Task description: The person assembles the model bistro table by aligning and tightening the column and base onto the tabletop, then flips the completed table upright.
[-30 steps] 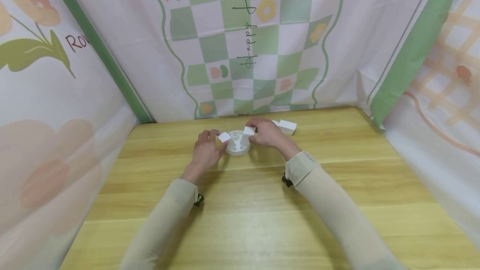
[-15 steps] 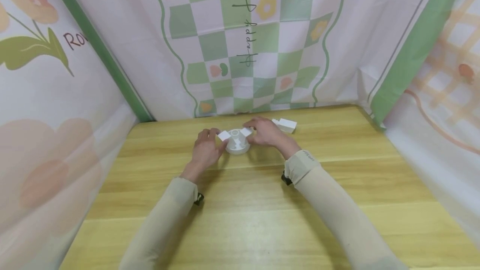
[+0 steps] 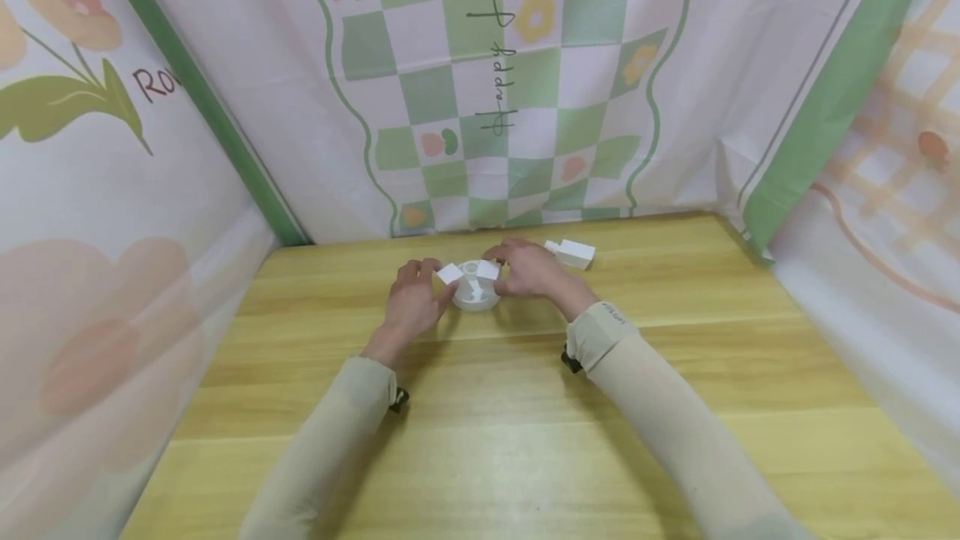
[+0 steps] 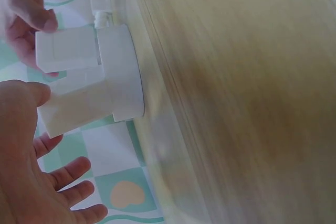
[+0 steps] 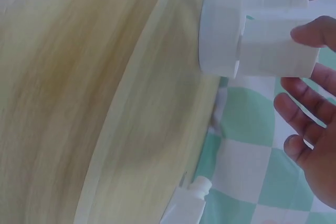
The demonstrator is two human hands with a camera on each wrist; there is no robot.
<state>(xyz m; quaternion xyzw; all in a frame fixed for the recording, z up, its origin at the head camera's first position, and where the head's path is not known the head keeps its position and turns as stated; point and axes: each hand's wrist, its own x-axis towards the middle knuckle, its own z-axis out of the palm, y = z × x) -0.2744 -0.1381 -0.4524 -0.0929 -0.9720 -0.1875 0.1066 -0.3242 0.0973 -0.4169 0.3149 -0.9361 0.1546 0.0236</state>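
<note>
A shallow round white base (image 3: 476, 301) sits near the table's far edge. My left hand (image 3: 412, 299) pinches a white rectangular block (image 4: 79, 103) between thumb and index finger, its other fingers spread. On the other side, my right hand (image 3: 531, 267) pinches a similar white block (image 5: 278, 48) by its top end. Both blocks stand side by side at the base, their lower ends at its rim; how deep they sit inside is hidden. A third white block (image 3: 576, 254), with a small round neck at one end, lies on the table just beyond the right hand.
The wooden table (image 3: 480, 432) stretches toward the person. Behind it hangs a green-and-white checked curtain (image 3: 525, 165), close to the base. Printed white curtains enclose the left and right sides.
The right hand's block has shifted slightly left, over the base and nearer the other block. The left hand and its block have barely moved.
</note>
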